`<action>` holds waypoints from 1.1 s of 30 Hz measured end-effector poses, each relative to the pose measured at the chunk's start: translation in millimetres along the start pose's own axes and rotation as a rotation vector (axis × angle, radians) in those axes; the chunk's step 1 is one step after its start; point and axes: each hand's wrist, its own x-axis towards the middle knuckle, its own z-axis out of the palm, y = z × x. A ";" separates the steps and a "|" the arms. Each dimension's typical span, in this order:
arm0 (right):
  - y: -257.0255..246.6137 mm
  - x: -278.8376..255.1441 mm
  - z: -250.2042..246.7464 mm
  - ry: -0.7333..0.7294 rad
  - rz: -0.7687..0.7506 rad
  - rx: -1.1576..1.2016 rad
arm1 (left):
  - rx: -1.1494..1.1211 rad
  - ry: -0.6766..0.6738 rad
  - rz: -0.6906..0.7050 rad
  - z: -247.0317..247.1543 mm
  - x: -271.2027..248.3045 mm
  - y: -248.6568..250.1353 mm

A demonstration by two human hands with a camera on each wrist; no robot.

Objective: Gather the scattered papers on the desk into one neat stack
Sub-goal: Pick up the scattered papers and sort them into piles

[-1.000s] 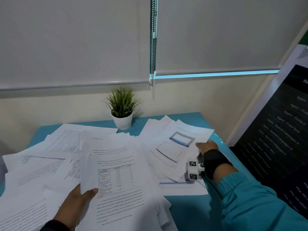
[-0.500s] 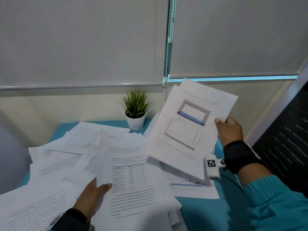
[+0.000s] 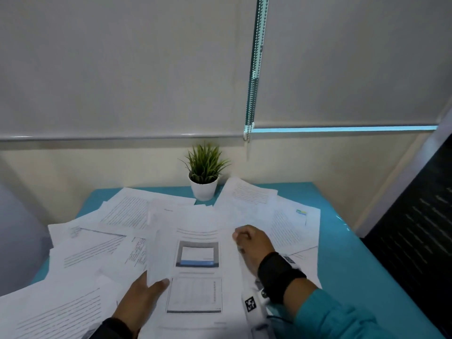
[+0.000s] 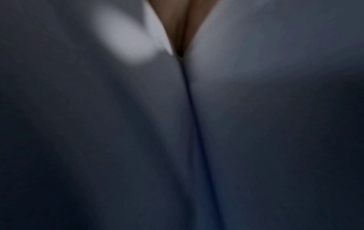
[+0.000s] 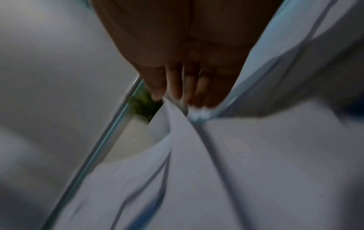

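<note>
Behind loose papers, potted plant crowds desk.

matt paper sheets on glossy desk.

No text could be read. The printed lines on the scattered papers were too blurred and small to make out, as were the table and framed figure on the top sheet. The dark panel at right carried only faint, illegible rows. A white wrist-camera tag bore a black-and-white square marker pattern, no letters.
</note>
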 end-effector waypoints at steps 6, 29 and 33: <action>9.1 84.3 -67.7 0.436 0.379 -0.021 | 0.087 0.014 -0.016 1.3 5.9 -1.6; 3.4 4.4 -95.0 0.409 0.600 -0.429 | 0.087 0.035 0.039 1.5 9.8 -3.0; -9.5 11.0 -88.0 0.318 0.460 -0.630 | 0.045 -0.017 0.049 3.9 1.8 5.1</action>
